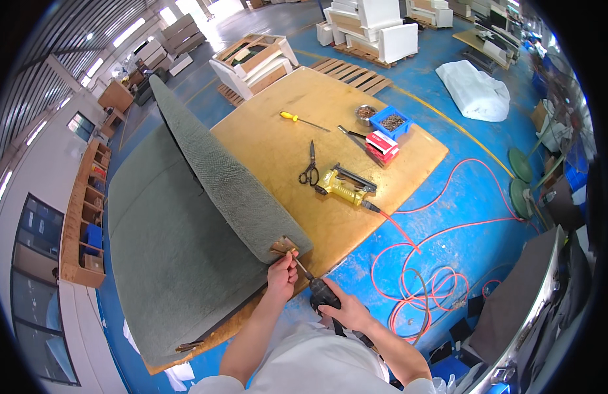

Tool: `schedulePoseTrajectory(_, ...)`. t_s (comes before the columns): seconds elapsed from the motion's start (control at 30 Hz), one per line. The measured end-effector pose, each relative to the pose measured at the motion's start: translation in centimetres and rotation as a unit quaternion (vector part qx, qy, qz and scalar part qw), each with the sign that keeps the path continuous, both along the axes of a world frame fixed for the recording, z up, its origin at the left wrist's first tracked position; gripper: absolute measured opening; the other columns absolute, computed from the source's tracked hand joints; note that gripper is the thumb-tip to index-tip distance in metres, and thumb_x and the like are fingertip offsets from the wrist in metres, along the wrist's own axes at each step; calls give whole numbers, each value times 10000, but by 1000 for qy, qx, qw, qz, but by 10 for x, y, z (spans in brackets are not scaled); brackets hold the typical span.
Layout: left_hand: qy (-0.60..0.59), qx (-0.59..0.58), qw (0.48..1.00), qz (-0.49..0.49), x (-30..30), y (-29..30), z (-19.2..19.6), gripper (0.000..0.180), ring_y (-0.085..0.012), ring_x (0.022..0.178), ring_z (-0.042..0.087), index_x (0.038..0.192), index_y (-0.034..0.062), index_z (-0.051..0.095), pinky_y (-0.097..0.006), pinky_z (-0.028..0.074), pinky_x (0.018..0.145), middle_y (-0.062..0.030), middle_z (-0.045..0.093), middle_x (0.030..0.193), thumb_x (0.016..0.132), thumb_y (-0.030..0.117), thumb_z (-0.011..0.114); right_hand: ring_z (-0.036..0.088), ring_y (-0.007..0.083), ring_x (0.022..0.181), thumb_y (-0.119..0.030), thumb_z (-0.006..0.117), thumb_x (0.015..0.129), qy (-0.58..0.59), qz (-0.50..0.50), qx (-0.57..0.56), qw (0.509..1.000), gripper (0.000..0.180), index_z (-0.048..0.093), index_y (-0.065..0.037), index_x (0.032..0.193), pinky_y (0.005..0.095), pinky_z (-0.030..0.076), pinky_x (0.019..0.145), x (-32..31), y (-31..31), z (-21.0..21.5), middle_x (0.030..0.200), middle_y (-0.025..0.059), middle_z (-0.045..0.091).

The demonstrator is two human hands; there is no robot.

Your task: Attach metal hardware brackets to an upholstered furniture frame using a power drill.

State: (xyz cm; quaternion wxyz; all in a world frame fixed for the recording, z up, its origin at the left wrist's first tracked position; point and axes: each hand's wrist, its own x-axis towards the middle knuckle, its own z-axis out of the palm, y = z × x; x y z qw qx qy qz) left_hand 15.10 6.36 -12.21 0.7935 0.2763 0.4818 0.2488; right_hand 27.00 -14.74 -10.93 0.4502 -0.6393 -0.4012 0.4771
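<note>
A grey-green upholstered furniture piece (pixel 179 256) rests on the work table, its raised panel (pixel 235 190) running up the middle. Near that panel's close end sits a small brass-coloured bracket (pixel 284 245). My right hand (pixel 346 307) is wrapped round a black power screwdriver (pixel 321 293), whose long bit points up and left at the bracket. My left hand (pixel 282 276) is closed in a pinch beside the tip of the bit, just below the bracket. Whatever lies between its fingertips is too small to make out.
On the tan table (pixel 264 125) lie scissors (pixel 310 167), a yellow air stapler (pixel 346 186), a yellow-handled screwdriver (pixel 304 121), red-and-white boxes (pixel 381 147), a blue bin (pixel 391 122) and a metal bowl (pixel 365 113) of fasteners. A red air hose (pixel 448 223) coils across the blue floor at right.
</note>
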Motion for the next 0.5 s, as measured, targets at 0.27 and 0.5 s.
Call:
schedulePoseTrajectory(0.27,-6,-5,1000,-5,1,1,4,173,-34,549,343,1012,94,682,-196,261,463,65,477,737,1019,259,631,712,367,809,-398,695,911,13,12,-6,1000,824,294,-122,1575,420,539,744,8,7,11,930,226,715)
schedulePoseTrajectory(0.5,-11,-14,1000,1,-4,0,1,176,-42,551,343,1045,98,675,-204,272,464,58,474,747,1027,263,616,690,382,747,-386,686,912,-20,42,-12,999,827,278,-116,1578,441,526,693,12,12,8,834,239,685)
